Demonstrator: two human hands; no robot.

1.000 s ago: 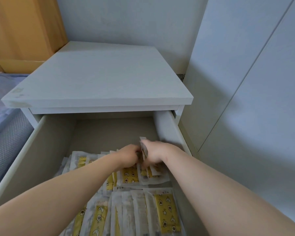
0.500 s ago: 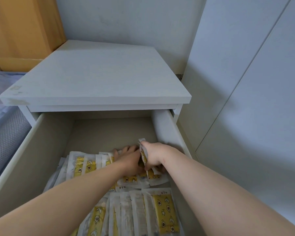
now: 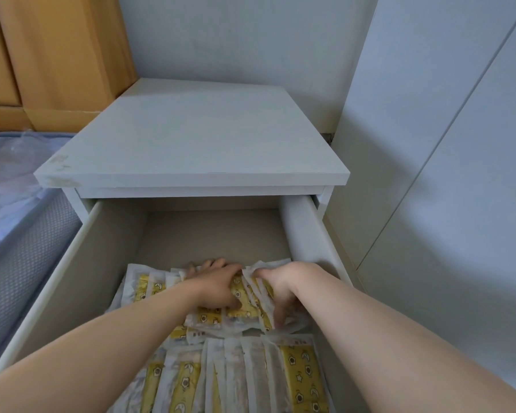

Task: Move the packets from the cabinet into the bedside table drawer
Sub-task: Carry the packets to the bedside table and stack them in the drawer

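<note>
The bedside table drawer (image 3: pixel 303 231) stands pulled out, holding several white packets with yellow printed panels. A near row of packets (image 3: pixel 301 380) lies side by side at the drawer's front. A farther row of packets (image 3: pixel 145 286) spreads across the middle. My left hand (image 3: pixel 218 286) presses flat on the farther row, fingers spread. My right hand (image 3: pixel 283 289) grips a small bunch of packets (image 3: pixel 252 293) standing on edge against the right side, thumb and fingers curled round them. Both hands touch the same stack.
The white bedside table top (image 3: pixel 197 138) overhangs the drawer's back. A white cabinet door (image 3: pixel 444 144) rises on the right. A mattress (image 3: pixel 15 210) lies to the left, with a wooden panel (image 3: pixel 57 55) behind it. The drawer's back half shows bare floor.
The bunch of packets in my right hand has tipped down toward the row. My left hand has flattened and slid forward over the packets. The view has dropped slightly.
</note>
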